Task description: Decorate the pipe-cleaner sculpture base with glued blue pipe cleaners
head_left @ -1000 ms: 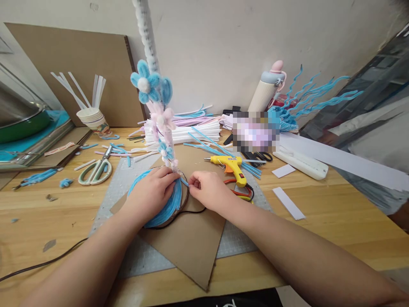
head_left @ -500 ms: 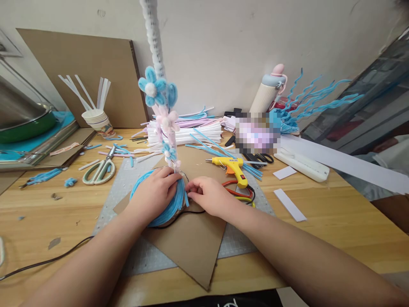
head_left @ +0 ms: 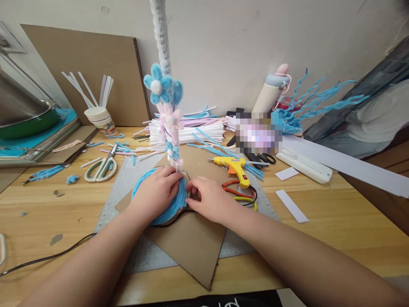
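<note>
My left hand (head_left: 158, 189) lies palm down on a round base covered with blue pipe cleaners (head_left: 174, 207), fingers curled over its top beside the upright stem. That stem (head_left: 171, 128) rises from the base, wrapped in white, with a blue flower (head_left: 157, 85) and a pink flower (head_left: 171, 118) on it. My right hand (head_left: 209, 198) presses against the right edge of the base, fingers bent and pinched at the blue rim. What its fingertips hold is hidden. The base sits on a brown cardboard sheet (head_left: 188, 243) over a grey cutting mat (head_left: 147, 251).
A yellow glue gun (head_left: 234, 166) lies right of my hands, its black cord (head_left: 47, 258) running left. Green scissors (head_left: 100, 168), a stack of paper cups (head_left: 97, 117), white pipe cleaner bundles (head_left: 191, 132), black scissors (head_left: 262, 157), paper strips (head_left: 290, 204) and a bottle (head_left: 271, 91) crowd the wooden table (head_left: 335, 221).
My right hand moved left from holding the loose blue end to pressing it against the base's rim. My left hand stayed on the base.
</note>
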### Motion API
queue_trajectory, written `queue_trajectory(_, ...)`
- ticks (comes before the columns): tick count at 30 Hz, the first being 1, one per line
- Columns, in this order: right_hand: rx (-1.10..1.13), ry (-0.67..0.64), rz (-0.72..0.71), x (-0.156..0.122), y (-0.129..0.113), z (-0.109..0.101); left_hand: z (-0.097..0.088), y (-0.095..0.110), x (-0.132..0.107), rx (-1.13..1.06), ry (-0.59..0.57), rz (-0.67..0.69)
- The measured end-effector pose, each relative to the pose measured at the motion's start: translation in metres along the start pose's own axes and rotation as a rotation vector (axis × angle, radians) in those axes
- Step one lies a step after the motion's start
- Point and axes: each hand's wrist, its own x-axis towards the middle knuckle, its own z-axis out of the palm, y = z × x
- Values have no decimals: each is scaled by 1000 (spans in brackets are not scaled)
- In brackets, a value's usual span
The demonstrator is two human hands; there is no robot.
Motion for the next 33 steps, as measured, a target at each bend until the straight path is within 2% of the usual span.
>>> queue_trajectory(7,-46,-48,-15,-5,-3,-4,-1,1,0,4,-7,-8)
queue_trajectory(15,-63,-41,5,-6,-7,-1,-3,-2,-9,-51,-34,-54)
queue_trajectory(19,-62,-34,8,-7,-7,-1,-8,-2,-17,-105,-61,-19)
queue_trajectory(22,-58,-26,-4,-6,-6,0,-12,5,-19,-88,-83,8)
queue_trajectory(27,-68,-30,-10,-5,-6,-1,-12,19,-18,-45,-96,-77)
queue_trajectory(33,-90,-83,13,0,-6,-7,-8,20,-17,-43,-87,-156)
